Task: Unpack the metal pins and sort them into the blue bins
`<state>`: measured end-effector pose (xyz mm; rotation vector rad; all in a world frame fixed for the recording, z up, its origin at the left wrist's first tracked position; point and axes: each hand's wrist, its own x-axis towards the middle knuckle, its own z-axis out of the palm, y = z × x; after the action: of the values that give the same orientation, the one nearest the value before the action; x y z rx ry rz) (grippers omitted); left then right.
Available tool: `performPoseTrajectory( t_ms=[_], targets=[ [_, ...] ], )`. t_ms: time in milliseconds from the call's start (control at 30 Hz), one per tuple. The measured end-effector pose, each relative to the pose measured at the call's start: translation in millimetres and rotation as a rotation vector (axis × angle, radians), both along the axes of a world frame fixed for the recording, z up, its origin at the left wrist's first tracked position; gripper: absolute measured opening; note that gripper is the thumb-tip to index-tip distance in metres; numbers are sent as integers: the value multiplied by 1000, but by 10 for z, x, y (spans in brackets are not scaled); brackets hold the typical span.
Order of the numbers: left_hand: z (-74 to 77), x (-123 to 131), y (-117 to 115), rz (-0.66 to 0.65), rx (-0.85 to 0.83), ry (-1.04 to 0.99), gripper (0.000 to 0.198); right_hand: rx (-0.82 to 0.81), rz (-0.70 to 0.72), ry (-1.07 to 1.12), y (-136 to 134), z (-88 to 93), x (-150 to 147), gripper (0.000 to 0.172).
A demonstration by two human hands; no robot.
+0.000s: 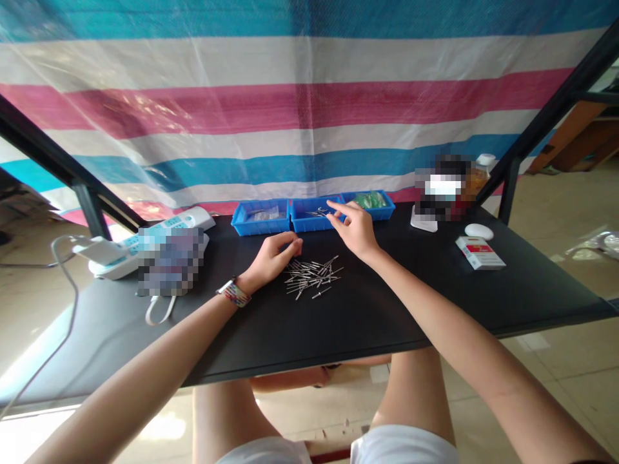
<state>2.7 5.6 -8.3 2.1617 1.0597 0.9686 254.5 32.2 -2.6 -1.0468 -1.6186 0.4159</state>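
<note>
A loose pile of small metal pins [312,277] lies on the black table [367,309] in front of me. My left hand [273,258] rests on the table just left of the pile, fingers curled closed, with a beaded band at the wrist. My right hand [353,225] is raised over the front edge of the middle blue tray [314,216], index finger stretched out and the other fingers loosely apart. I see nothing in it. The middle tray holds a few metal pins.
Three blue trays stand in a row at the back; the left tray [260,218] holds a clear bag, the right tray [374,201] green parts. A white power strip [145,241] lies at left, a small box [480,252] and white puck [478,231] at right. A striped tarp hangs behind.
</note>
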Motion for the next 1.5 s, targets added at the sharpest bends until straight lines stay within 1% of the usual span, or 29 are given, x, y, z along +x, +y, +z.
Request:
performPoseTrajectory(
  t_ms=[67,100,133,233,300,367,433,567,667,733,833,967,1067,1167,1267,1400,1500],
  targets=[
    [15,7,-9,-2,3,9,48,8,-9,-111,42,-16,103,21],
    [24,12,-15,-4,4,12,48,-28,22,-153,50,-23,155,19],
    [34,17,-21,-8,5,17,48,-79,80,-194,51,-26,204,17],
    [52,28,-35,-20,10,31,47,-210,323,-327,32,-6,313,11],
    [56,30,-36,-23,16,36,47,-257,459,-408,12,22,344,13],
    [58,28,-34,-23,19,39,48,-297,544,-455,-6,44,348,16],
    [58,23,-30,-27,20,48,49,-326,580,-471,-17,50,338,16],
    [55,19,-26,-40,20,57,50,-318,541,-436,-9,20,317,12],
    [52,27,-29,-42,11,26,48,-298,469,-342,0,-4,294,9],
    [53,36,-34,-36,13,-9,42,-298,436,-261,-11,-14,256,9],
    [50,47,-45,-22,19,-65,31,-377,467,-129,-66,-18,164,14],
    [37,52,-48,-84,-39,-126,33,-490,555,-10,-172,-8,25,19],
    [22,55,-36,-96,-41,-120,33,-520,579,66,-218,-18,-57,25],
    [8,54,-21,-62,-8,-102,29,-491,547,187,-219,-55,-110,31],
    [1,46,-12,-50,29,-91,29,-464,537,247,-214,-84,-136,30],
    [12,31,-9,-41,68,-55,36,-447,544,271,-245,-70,-150,30],
    [23,27,-8,-53,66,-46,41,-380,479,231,-272,-52,-160,27]
  ],
)
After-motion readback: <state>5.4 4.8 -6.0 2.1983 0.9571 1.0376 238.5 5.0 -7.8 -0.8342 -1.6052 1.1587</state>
